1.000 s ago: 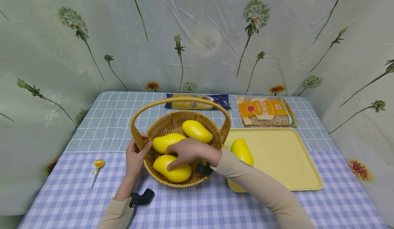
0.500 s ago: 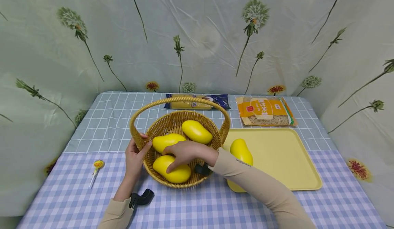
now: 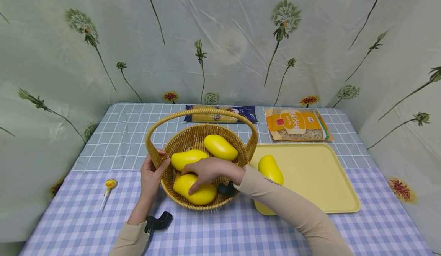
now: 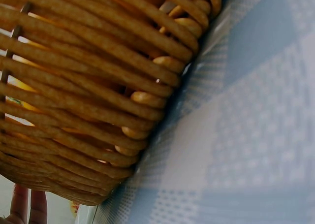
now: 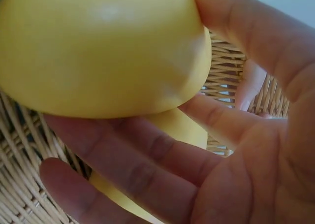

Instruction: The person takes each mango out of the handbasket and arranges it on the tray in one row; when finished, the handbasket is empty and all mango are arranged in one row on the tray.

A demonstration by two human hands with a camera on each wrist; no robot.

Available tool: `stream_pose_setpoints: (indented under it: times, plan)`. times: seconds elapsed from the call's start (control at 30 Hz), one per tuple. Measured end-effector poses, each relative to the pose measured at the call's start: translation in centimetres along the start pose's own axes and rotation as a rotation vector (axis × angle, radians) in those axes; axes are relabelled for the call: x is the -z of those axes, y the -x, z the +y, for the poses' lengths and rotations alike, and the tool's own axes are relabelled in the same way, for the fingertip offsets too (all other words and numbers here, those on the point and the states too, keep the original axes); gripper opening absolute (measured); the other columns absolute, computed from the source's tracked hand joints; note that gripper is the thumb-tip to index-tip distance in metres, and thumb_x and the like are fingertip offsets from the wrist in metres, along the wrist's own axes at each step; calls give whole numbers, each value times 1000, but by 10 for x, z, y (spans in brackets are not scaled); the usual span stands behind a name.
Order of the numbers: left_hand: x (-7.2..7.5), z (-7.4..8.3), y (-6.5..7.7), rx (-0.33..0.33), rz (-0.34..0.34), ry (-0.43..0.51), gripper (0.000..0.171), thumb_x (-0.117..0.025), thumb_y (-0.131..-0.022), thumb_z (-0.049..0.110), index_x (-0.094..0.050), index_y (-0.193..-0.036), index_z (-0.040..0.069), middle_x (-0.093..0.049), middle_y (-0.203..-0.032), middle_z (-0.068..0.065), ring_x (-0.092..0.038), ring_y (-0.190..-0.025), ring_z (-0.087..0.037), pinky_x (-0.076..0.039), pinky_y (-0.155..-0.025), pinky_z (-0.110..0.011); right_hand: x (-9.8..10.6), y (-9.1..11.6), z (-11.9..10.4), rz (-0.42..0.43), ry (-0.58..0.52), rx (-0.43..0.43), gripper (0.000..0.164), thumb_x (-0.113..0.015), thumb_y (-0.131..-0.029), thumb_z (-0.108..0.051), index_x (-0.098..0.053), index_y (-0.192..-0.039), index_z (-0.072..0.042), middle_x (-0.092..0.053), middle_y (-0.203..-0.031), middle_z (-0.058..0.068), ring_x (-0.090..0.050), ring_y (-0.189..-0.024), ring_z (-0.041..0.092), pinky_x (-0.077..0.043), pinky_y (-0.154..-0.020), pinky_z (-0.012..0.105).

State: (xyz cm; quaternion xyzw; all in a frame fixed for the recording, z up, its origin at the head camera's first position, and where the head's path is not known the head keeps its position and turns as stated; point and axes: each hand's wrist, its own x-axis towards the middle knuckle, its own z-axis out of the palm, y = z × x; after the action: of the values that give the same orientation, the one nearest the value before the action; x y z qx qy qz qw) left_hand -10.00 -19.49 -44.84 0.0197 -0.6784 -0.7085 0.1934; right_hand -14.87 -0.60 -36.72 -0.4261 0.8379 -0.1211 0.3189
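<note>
A round wicker basket point(image 3: 203, 207) with a tall arched handle stands in the middle of the table. My left hand point(image 3: 150, 177) grips its left rim at the foot of the handle, thumb on the inner side; in the left wrist view two fingers point(image 4: 19, 204) show past the woven wall. Inside the basket, my right hand point(image 3: 208, 172) holds the nearest yellow mango point(image 3: 195, 190), thumb on top and fingers beneath, as the right wrist view shows. A second mango point(image 3: 187, 159) lies just behind that hand, and a third mango point(image 3: 220, 147) sits at the back right.
Right of the basket is a yellow tray point(image 3: 317, 179) bearing one mango point(image 3: 270, 170), partly behind the right sleeve. A pasta packet point(image 3: 220, 114) and an orange noodle bag point(image 3: 298, 124) lie at the back. A lollipop point(image 3: 109, 187) lies at the left.
The nearest mango has shifted slightly to the right within the basket, with the right hand on it. The left hand has stayed at the rim.
</note>
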Motion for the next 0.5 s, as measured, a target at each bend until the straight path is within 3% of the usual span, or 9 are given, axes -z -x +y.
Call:
stream_pose_setpoints:
  times: [0.23,0.5]
  plan:
    - [-6,19,5,-12,-2,-2,24,-59,-88,-11,-49,-110,-14,-54,-100,-12,-51,-93,-20,-43,-79,-23,2,3,2,-5,2,1,59,-72,-84,-39,-51,-134,-18,-56,-129,-1,-53,-111,13,-38,-94,28]
    - [-7,21,6,-27,-7,-3,24,-58,-88,-12,-48,-109,-15,-53,-100,-15,-51,-93,-21,-43,-79,-22,0,3,5,-33,-10,14,58,-71,-85,-39,-49,-135,-20,-56,-128,1,-53,-110,13,-38,-93,27]
